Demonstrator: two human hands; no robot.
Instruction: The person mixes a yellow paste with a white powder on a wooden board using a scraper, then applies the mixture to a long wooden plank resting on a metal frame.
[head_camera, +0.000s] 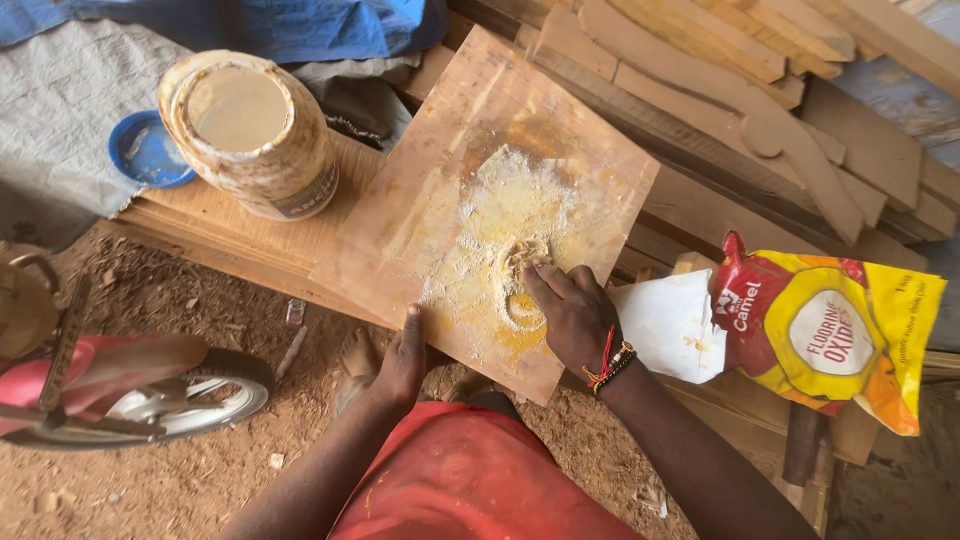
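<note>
Near the centre of the frame lies a square wooden board (480, 190), resting on a stack of planks (230, 235), with a heap of pale yellow powder (505, 215) spread across its middle. The right hand (572, 312) presses down on the lower part of that heap, fingers (545, 285) loosely extended and sunk into the powder, gripping nothing; a beaded bracelet (610, 362) circles its wrist. The left hand (402, 362) clasps the board's lower edge, thumb on top, fingers hidden beneath.

In the upper left, just beside the board, stands an open, paste-smeared jar (255, 130), and its blue lid (148, 150) lies further left on grey cloth. At the right edge, a yellow and red powder bag (830, 325) lies on the planks, its white inner side folded out. Cut wooden pieces (740, 90) fill the upper right. A wheel (215, 400) shows at the lower left on sawdust-strewn ground.
</note>
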